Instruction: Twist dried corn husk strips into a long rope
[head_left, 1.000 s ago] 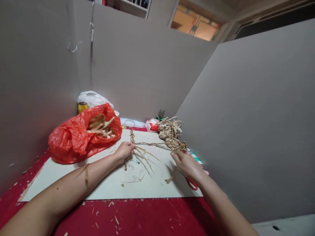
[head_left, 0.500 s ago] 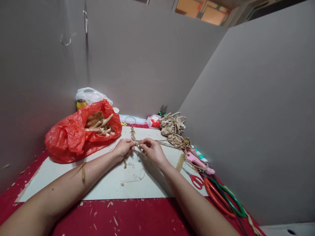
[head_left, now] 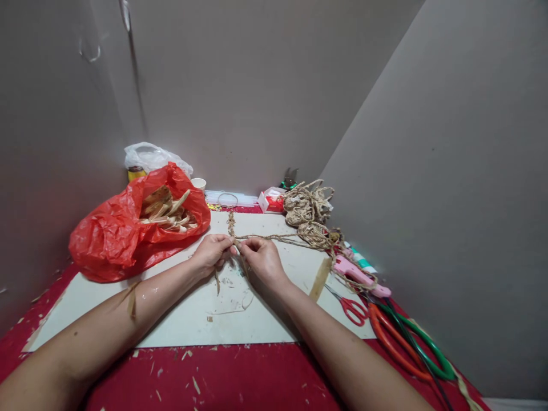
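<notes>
Hands meet at the middle of the white board (head_left: 107, 319) on the red-covered bench (head_left: 240, 382): the left hand (head_left: 210, 252) keeps its fingers pinched on the braided straw cord (head_left: 232, 224), while the right hand (head_left: 262, 258), which a second ago lay apart near the right edge, has come across and closed its fingers on the same cord just beside the left. With both hands gripping it, the loose strands look ready to be worked again. A red plastic bag (head_left: 111, 240) of straw strips sits toward the far left corner; coils of finished cord (head_left: 309, 208), red scissors (head_left: 353, 308) and a pink glue gun (head_left: 357, 275) line the right edge.
</notes>
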Demonstrator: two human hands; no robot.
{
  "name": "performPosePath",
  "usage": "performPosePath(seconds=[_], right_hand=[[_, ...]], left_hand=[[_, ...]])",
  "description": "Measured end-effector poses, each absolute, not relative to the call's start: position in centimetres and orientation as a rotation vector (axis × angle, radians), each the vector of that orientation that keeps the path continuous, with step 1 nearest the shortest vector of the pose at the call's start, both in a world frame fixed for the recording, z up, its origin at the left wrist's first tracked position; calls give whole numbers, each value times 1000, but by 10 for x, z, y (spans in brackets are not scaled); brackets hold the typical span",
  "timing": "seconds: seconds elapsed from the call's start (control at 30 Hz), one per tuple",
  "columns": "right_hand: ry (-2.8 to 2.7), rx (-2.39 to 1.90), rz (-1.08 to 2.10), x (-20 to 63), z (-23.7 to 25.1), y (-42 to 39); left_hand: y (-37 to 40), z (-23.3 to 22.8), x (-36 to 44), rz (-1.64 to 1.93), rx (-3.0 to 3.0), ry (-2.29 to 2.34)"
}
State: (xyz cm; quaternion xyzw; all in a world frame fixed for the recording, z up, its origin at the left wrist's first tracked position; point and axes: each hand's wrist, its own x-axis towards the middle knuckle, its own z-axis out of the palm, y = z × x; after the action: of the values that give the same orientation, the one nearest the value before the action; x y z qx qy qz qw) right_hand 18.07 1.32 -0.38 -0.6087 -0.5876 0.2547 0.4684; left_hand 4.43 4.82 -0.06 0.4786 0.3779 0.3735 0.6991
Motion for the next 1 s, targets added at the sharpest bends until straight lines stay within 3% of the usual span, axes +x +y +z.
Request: performPosePath(seconds=[0.73, 0.9, 1.0], right_hand=[[-1321, -1474, 788, 176, -7, 17], [-1223, -1342, 1006, 180, 0, 13], [-1151, -1330, 949, 193, 11, 12]], left_hand=[[44, 3, 49, 895, 1350, 885], [48, 0, 47, 874, 1267, 829], [50, 1, 46, 864, 1152, 798]])
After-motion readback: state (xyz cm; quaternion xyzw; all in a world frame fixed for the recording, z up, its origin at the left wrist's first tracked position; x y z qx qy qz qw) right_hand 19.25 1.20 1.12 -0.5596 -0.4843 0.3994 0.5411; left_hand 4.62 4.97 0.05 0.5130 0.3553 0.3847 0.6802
